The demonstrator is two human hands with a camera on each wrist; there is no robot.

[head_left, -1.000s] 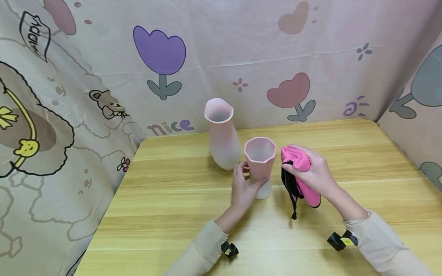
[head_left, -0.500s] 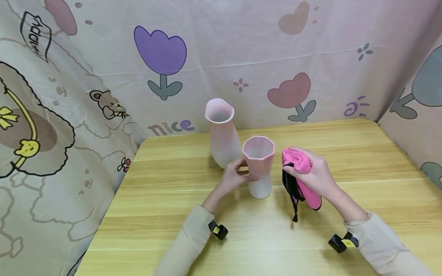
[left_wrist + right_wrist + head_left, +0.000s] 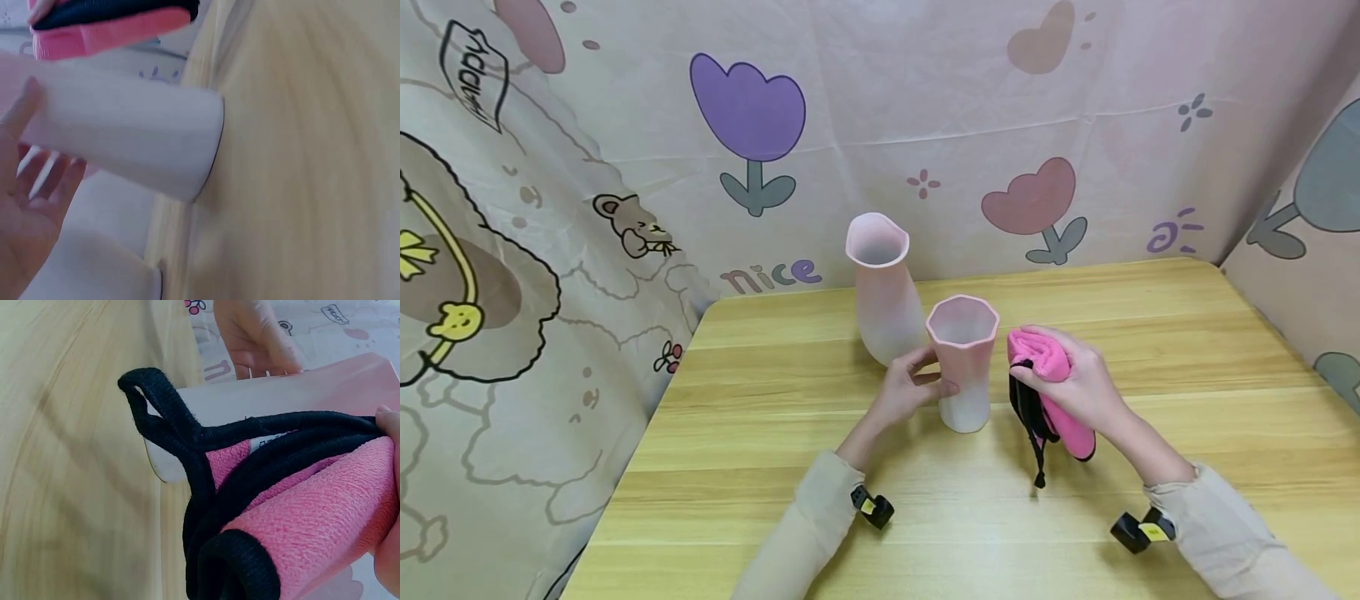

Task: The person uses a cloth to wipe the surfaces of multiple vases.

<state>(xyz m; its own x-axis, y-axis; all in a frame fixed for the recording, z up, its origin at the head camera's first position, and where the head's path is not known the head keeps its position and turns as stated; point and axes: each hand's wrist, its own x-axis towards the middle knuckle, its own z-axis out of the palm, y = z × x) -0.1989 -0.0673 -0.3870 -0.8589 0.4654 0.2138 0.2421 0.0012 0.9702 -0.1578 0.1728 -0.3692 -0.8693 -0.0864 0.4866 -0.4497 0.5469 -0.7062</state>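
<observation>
A pink-to-white vase (image 3: pixel 967 362) with an angular rim stands upright near the middle of the table. My left hand (image 3: pixel 908 388) holds it from its left side, thumb on the near face and fingers going behind. In the left wrist view, the white base of this vase (image 3: pixel 150 128) meets the wood. Just right of the vase, my right hand (image 3: pixel 1088 379) grips a rolled pink towel (image 3: pixel 1041 354) with black edging, held off the table. A black loop (image 3: pixel 147 381) hangs from the towel in the right wrist view.
A taller pink vase (image 3: pixel 889 317) with a wavy rim stands behind and left of the held one, close to the back cloth (image 3: pixel 865 100). Printed cloth also hangs at both sides of the wooden table (image 3: pixel 760 367).
My left hand has slid left around the vase, and its thumb no longer reaches across the front. The vase has shifted slightly left. My right hand with the towel has dropped a little.
</observation>
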